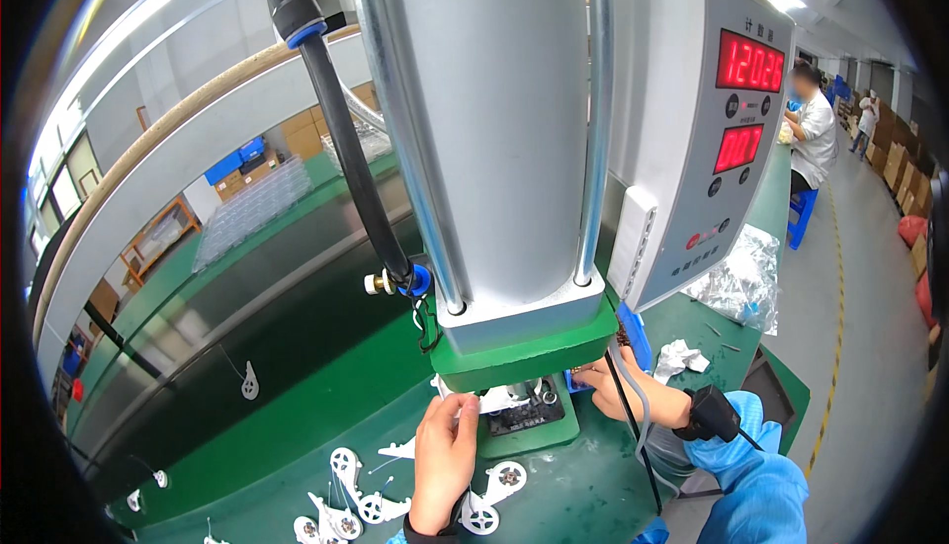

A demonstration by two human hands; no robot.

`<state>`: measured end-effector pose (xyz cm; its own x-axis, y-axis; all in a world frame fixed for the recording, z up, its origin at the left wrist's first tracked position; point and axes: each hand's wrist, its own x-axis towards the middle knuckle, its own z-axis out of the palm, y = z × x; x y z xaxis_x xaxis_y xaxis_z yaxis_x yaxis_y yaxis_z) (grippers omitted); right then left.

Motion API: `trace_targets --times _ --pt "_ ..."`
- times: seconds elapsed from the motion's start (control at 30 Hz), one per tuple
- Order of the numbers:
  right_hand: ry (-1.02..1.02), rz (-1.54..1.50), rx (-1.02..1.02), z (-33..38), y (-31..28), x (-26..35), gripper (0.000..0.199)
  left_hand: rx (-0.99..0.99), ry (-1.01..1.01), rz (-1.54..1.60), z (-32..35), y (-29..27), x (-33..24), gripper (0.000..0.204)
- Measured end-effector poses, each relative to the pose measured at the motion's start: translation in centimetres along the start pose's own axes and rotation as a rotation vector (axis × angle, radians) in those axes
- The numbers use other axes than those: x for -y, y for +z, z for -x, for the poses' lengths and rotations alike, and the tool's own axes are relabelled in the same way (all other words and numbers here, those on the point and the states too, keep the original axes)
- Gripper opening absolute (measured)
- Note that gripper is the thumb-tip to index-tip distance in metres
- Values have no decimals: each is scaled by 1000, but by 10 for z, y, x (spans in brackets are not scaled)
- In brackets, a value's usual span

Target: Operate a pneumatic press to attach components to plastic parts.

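A press with a grey cylinder point(484, 129) and a green head point(524, 351) stands in front of me. Below its head, a dark fixture block point(529, 418) sits on the green base. My left hand point(445, 460) is at the left of that block, its thumb and fingers pinching a white plastic part point(502, 401) that reaches over the fixture. To the right of the press my right hand point(633, 388) is at a blue bin point(636, 338) holding small brownish pieces. Its fingers are curled together; whatever they grip is hidden. Several white parts with round wheels point(506, 480) lie around my left wrist.
A white control box point(682, 149) with red digits hangs right of the cylinder. Cables run down beside my right wrist. Crumpled white paper point(682, 358) and a clear plastic bag point(741, 282) lie at the right. A seated person point(813, 134) works farther off.
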<state>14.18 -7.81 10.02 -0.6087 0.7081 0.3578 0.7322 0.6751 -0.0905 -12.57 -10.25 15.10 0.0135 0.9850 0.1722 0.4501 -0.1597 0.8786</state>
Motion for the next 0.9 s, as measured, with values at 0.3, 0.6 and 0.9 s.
trace_targets --times 0.3,0.6,0.9 --pt "24 122 17 2 8 -3 24 104 -28 138 0 1 1 28" --pt "23 -1 -58 -2 13 3 22 -362 17 -212 -70 -25 57 15" --pt "63 165 -19 0 12 6 23 205 124 89 -40 -4 9 9"
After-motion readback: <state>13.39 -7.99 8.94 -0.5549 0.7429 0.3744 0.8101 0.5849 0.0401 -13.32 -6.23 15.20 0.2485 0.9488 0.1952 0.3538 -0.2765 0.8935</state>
